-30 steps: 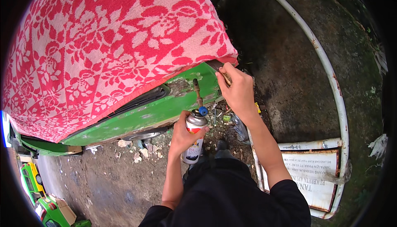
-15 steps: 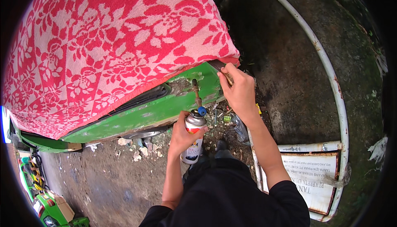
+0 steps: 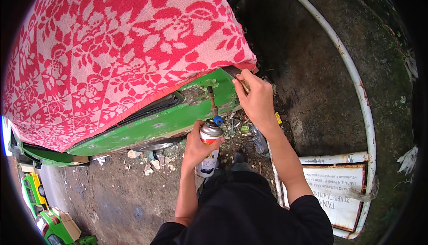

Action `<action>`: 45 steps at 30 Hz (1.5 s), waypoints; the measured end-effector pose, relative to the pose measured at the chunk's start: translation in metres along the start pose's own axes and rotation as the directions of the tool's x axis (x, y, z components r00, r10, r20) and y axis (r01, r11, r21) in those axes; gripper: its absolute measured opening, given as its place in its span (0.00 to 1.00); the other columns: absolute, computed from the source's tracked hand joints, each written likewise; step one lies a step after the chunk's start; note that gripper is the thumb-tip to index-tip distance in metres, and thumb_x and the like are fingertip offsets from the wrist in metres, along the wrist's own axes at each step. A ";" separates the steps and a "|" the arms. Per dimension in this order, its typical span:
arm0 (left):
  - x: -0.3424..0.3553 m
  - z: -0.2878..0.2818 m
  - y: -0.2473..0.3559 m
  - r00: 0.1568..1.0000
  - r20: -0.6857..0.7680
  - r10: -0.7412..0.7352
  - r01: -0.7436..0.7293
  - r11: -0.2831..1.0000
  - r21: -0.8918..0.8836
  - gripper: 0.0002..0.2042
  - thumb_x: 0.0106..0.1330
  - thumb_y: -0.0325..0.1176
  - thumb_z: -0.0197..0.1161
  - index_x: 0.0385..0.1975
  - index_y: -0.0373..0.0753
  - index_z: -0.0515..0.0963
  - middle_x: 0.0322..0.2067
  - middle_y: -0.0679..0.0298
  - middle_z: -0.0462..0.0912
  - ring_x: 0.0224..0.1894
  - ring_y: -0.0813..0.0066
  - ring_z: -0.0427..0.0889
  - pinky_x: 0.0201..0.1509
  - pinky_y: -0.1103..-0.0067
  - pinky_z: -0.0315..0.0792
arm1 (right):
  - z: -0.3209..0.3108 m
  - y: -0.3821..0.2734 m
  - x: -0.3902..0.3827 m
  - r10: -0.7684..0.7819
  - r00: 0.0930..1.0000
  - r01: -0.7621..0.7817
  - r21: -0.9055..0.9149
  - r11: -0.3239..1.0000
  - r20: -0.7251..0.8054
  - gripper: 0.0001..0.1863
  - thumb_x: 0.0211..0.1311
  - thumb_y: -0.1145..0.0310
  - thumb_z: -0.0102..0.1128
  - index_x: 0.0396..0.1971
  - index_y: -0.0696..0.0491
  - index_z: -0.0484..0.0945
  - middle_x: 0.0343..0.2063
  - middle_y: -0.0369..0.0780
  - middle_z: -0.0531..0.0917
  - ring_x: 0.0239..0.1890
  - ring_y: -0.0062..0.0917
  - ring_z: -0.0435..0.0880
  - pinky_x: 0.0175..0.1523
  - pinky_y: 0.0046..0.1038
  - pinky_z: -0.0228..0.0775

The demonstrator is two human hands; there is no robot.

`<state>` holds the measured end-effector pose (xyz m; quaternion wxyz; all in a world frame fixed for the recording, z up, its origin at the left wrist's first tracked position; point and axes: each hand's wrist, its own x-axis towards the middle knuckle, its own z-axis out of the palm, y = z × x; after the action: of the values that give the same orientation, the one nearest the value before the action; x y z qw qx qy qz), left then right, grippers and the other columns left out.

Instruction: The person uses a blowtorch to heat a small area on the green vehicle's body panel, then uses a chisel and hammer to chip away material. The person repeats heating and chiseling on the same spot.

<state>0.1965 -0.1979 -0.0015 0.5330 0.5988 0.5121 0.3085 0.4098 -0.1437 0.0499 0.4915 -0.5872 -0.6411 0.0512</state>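
Note:
My left hand [image 3: 196,146] is wrapped round the white can of a gas torch [image 3: 207,164]. Its brass burner tube [image 3: 213,101] points away from me at the green car body [image 3: 156,127]; no flame shows. My right hand [image 3: 259,102] grips what looks like a scraper [image 3: 245,86] by its brownish handle. The dark blade lies at the car's corner, right of the burner tip, just under the blanket's edge. Around the burner tip the green paint is chipped, and a bare brownish patch [image 3: 194,94] shows. A red and pink floral blanket [image 3: 129,49] covers the top of the car.
Paint flakes [image 3: 149,169] and litter lie on the ground below the car, beside a wheel [image 3: 156,146]. To my right stands a rusty white pipe frame [image 3: 352,66] with a sign board [image 3: 334,196]. Other green vehicles [image 3: 58,227] are at lower left.
My right hand and the scraper have shifted very slightly left. The torch stays almost in place. At far lower left, a green and yellow car now shows where other shapes were.

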 end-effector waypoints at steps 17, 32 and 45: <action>0.000 -0.005 -0.017 0.985 -0.057 0.163 -0.154 0.979 0.134 0.29 0.54 0.36 0.80 0.48 0.30 0.69 0.29 0.56 0.86 0.29 0.70 0.88 0.38 0.74 0.80 | -0.003 -0.006 0.002 0.043 0.999 -0.043 -0.011 0.999 0.019 0.09 0.63 0.76 0.68 0.33 0.60 0.74 0.30 0.48 0.86 0.32 0.43 0.88 0.34 0.35 0.76; 0.000 0.003 0.003 1.000 0.009 -0.007 0.006 0.997 0.077 0.31 0.53 0.37 0.81 0.51 0.30 0.71 0.37 0.54 0.86 0.40 0.69 0.85 0.47 0.72 0.78 | 0.000 0.000 0.000 0.019 1.000 -0.019 0.013 1.000 0.010 0.07 0.64 0.72 0.66 0.36 0.56 0.76 0.26 0.47 0.83 0.29 0.46 0.85 0.33 0.42 0.73; 0.006 0.009 -0.003 0.999 0.009 0.053 -0.054 0.993 0.107 0.31 0.53 0.36 0.81 0.51 0.31 0.70 0.37 0.55 0.84 0.39 0.70 0.84 0.46 0.72 0.78 | -0.004 -0.002 0.001 0.052 0.998 -0.051 -0.018 0.999 0.043 0.09 0.64 0.76 0.67 0.33 0.60 0.74 0.31 0.48 0.86 0.33 0.42 0.89 0.35 0.35 0.77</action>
<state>0.2063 -0.1951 -0.0074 0.4933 0.6409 0.5101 0.2928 0.4118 -0.1451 0.0537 0.4710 -0.6064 -0.6367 0.0708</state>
